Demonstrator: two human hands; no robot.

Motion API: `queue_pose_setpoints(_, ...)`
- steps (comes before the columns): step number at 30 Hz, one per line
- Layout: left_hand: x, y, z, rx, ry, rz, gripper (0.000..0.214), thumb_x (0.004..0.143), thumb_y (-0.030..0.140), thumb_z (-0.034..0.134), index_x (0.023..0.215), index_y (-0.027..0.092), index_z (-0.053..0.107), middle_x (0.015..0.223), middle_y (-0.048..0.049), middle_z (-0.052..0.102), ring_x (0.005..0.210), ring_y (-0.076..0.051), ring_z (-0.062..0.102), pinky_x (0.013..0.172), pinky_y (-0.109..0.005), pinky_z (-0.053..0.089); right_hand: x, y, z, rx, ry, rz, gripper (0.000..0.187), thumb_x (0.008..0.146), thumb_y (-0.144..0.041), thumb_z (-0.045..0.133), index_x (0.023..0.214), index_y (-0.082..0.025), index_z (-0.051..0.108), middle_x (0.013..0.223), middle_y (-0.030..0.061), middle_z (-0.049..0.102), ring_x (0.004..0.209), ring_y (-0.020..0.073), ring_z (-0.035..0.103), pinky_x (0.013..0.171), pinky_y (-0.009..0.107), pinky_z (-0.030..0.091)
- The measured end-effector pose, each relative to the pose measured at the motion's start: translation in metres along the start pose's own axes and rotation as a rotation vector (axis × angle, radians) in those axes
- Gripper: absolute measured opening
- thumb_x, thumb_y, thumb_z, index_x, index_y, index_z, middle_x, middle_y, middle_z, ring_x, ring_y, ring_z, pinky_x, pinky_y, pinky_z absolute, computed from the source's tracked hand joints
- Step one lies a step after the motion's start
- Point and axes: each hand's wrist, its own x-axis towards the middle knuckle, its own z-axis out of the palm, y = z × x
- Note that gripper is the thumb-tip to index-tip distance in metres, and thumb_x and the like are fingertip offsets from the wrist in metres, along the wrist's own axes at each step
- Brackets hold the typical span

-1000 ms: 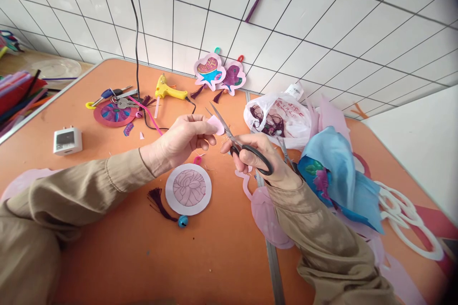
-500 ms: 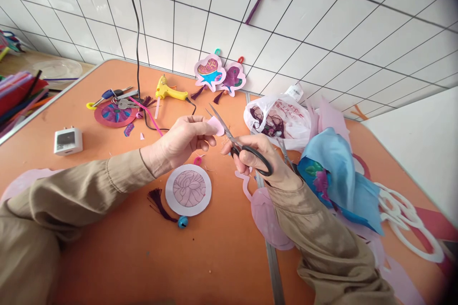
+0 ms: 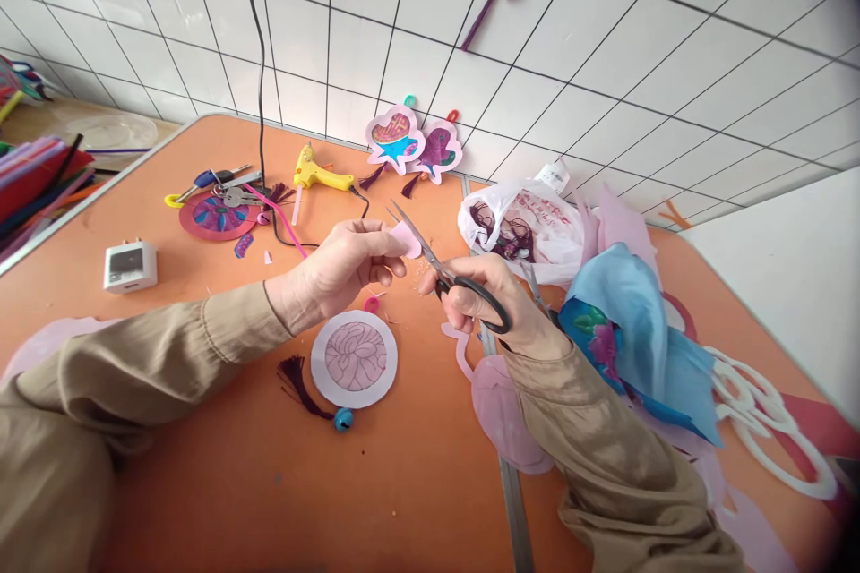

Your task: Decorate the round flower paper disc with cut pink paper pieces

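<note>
Between thumb and fingers, my left hand (image 3: 346, 267) pinches a small pink fabric piece (image 3: 406, 239). My right hand (image 3: 494, 295) grips black-handled scissors (image 3: 435, 264), whose blades are parted around the edge of that piece. Below the hands lies a round white-rimmed pendant (image 3: 354, 359) with a pink flower pattern, a dark tassel (image 3: 296, 379) and a blue bell (image 3: 343, 419). A pink fabric offcut (image 3: 505, 412) rests partly under my right forearm.
A yellow glue gun (image 3: 319, 176) and keys (image 3: 232, 192) lie at the back left, near a white charger (image 3: 130, 266). Two fish-shaped ornaments (image 3: 396, 139) lean on the tiled wall. A plastic bag (image 3: 551, 228) and blue cloth (image 3: 624, 313) sit at right.
Both hands hold nearly the same pose, with the scissors still at the pink piece. The whole view has shifted slightly downward in the picture.
</note>
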Motion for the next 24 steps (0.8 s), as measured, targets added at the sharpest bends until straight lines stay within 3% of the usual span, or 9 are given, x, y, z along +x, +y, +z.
queue_pose_setpoints(24,0.002,-0.003,-0.002,-0.032,-0.010,-0.020,0.004,0.064,0.014,0.074,0.063,0.010,0.073,0.054,-0.0050,0.064,0.045,-0.008,0.054,0.044,-0.016,0.044,-0.002,-0.012,0.000,-0.050,0.010,0.102,0.062,0.066,-0.074,0.078,0.079,-0.014,0.065,0.046,-0.0040,0.050,0.038,0.0076,0.043,0.037,0.020,0.034)
